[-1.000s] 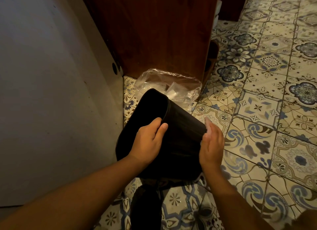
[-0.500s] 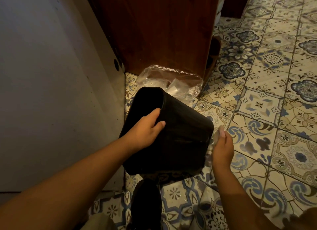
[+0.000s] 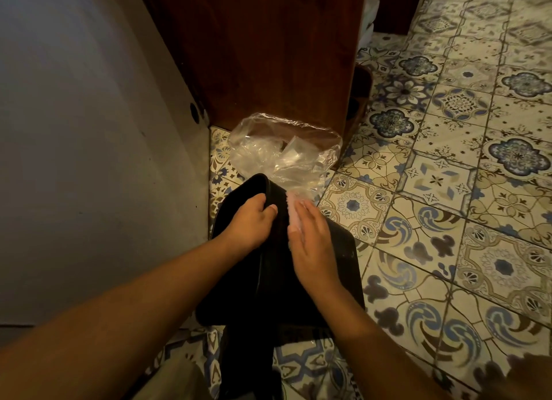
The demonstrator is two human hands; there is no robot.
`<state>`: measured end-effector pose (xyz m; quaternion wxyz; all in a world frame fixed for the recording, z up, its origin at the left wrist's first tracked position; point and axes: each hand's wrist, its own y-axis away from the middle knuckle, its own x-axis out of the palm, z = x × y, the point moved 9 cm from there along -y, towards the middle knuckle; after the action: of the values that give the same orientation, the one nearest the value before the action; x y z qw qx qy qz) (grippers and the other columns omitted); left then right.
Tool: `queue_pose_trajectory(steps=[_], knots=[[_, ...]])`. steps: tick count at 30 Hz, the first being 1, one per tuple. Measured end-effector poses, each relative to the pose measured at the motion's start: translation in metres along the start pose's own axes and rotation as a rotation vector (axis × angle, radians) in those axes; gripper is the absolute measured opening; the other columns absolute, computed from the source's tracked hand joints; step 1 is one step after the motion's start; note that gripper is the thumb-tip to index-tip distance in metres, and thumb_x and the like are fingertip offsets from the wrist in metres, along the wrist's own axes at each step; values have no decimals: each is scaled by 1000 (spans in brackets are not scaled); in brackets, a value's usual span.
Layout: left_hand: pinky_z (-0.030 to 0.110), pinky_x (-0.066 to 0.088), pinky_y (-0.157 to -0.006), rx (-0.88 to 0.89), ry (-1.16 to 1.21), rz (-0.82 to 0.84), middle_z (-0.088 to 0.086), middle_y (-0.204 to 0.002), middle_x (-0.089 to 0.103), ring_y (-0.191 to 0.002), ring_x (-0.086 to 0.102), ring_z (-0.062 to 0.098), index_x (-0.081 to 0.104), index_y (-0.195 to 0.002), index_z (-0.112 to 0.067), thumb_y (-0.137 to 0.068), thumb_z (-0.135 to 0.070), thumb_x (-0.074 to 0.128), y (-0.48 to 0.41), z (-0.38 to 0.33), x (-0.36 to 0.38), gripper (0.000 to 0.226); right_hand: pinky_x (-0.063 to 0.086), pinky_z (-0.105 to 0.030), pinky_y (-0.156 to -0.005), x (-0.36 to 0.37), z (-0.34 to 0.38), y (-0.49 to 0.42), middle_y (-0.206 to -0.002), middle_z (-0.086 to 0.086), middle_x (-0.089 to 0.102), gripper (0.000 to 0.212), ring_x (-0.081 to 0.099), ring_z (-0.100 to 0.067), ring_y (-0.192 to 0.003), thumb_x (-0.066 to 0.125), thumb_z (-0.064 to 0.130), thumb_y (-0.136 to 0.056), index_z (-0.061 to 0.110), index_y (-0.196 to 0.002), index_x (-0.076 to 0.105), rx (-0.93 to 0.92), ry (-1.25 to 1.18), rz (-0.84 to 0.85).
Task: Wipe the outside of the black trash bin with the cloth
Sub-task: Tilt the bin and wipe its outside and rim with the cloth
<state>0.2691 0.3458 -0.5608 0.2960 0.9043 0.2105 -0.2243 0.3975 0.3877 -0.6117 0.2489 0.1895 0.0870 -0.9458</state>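
Observation:
The black trash bin lies tilted on the patterned floor, its open mouth turned to the left and away from me. My left hand grips the bin's rim, fingers curled over the edge. My right hand lies flat on the bin's upper outer side, pressing a pale pink cloth against it. Only the cloth's far end shows beyond my fingers. The bin's lower part is hidden by my forearms.
A crumpled clear plastic bag lies just behind the bin, against a dark wooden cabinet. A pale wall panel stands close on the left. Patterned floor tiles stretch to the right. A dark strap-like shape hangs below the bin.
My right hand has moved from the bin's right side up onto its top surface near the rim, with the cloth under it. The left hand has kept its grip on the rim.

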Motion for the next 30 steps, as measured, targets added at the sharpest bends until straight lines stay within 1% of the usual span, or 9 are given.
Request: queue_pose_trajectory(steps=[4,6,10,12,15,18,22,27,30], knots=[[58,54,-93,-22,-22,-29,22,-111,67,-104,66,38,61,-108,-6,-102,-27,50,-2,2,-2,25,23,-31,-121,8,-11,-2,-165,3,24,58,19,-13,-152,33,43,-101,26,-156,31,-1,20,-7],[57,54,-94,-40,-40,-27,21,-113,66,-106,66,37,60,-109,-6,-102,-27,49,-2,5,-5,26,27,-36,-120,8,-25,-6,-165,3,24,56,21,-14,-152,37,40,-101,29,-156,30,4,26,-5],[55,54,-94,-28,-62,-12,21,-112,66,-105,66,37,60,-108,-6,-103,-28,48,-2,8,-9,26,35,-43,-117,-7,-80,-4,-160,3,31,56,30,-15,-147,32,44,-101,31,-156,30,61,94,-59],[53,54,-92,-11,-71,-4,20,-111,66,-104,66,37,60,-107,-7,-103,-28,48,-2,5,-6,25,36,-39,-115,-19,-110,3,-160,2,32,54,32,-16,-146,32,43,-103,31,-156,31,155,127,-100],[48,54,-89,3,-77,7,20,-110,65,-103,65,35,60,-106,-6,-103,-28,48,-3,1,-1,25,31,-30,-107,-33,-142,12,-158,-6,37,49,37,-23,-144,39,31,-106,21,-154,36,283,146,-159],[47,54,-88,2,-82,6,19,-109,65,-99,65,32,60,-105,-7,-103,-28,48,-5,0,0,24,28,-30,-108,-39,-156,14,-157,-10,38,49,38,-26,-143,41,27,-106,20,-154,37,344,129,-181],[49,54,-90,-4,-73,5,19,-109,65,-102,65,34,59,-105,-6,-102,-28,49,-9,1,0,25,28,-30,-109,-41,-162,11,-155,-10,41,49,40,-25,-141,41,26,-106,21,-155,38,369,117,-166],[46,55,-89,-37,-89,-13,15,-105,65,-96,65,30,58,-98,-11,-102,-28,50,-14,4,-3,19,35,-33,-109,-56,-166,11,-145,-6,55,48,47,-23,-137,36,40,-106,21,-147,51,434,0,-205],[51,57,-92,-101,-53,-9,14,-110,65,-100,66,29,57,-103,-12,-101,-27,50,-19,9,-5,17,32,-39,-117,-70,-152,15,-153,-1,48,50,41,-21,-143,44,47,-104,23,-148,48,511,-144,-224]])
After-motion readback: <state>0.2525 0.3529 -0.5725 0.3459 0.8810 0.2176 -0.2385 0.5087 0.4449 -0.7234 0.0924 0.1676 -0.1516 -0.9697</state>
